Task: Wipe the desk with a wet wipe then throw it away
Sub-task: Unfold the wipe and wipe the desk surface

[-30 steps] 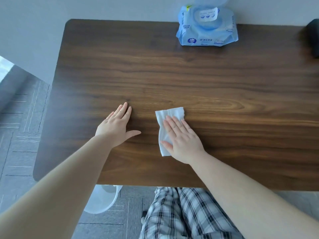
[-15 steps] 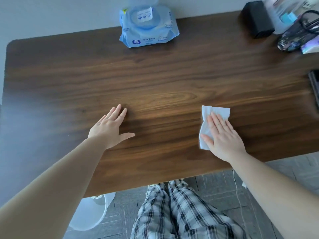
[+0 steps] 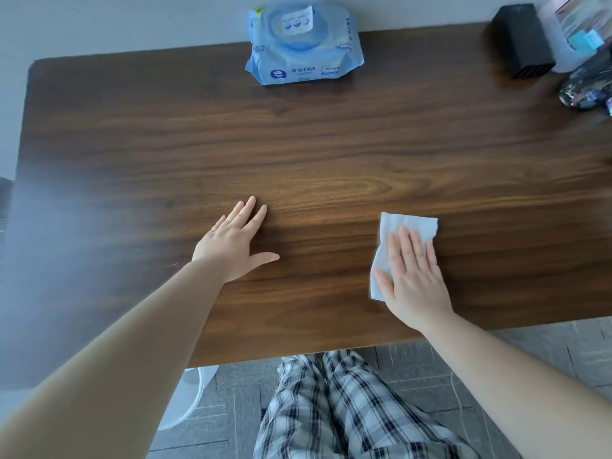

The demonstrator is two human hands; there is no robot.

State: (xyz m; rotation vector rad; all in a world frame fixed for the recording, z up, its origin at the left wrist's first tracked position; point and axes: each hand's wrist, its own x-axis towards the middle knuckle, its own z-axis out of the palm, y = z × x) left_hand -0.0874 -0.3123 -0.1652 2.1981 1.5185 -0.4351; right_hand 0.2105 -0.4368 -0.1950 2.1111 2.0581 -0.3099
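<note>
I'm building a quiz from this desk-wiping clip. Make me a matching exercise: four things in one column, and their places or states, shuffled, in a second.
Things:
1. white wet wipe
2. blue plastic pack of wipes
3. black ribbed box
4. left hand

Places or states:
A. far right corner of the dark wooden desk
B. flat on the bare wood, holding nothing
C. pressed flat under the right hand
D. far edge of the desk, near the middle, by the wall

Pairs: 1-C, 2-D, 3-A, 4-B
</note>
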